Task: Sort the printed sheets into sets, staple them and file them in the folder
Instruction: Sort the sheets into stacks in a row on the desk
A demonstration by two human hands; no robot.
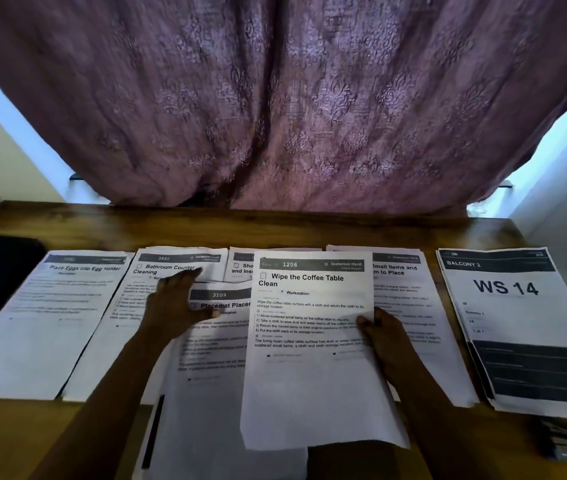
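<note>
Left hand: reached forward with the forearm over the 3109 sheet, fingers straight and spread, laid over the 3060 sheet; fingertips blurred. Right hand: the 1206 sheet is pinched at its right edge, thumb on top. This sheet is held at centre, overlapping the row. The other sheets are laid side by side along the wooden desk, with the egg sheet far left and the WS 14 pile far right. A purple patterned curtain hangs behind the desk.
</note>
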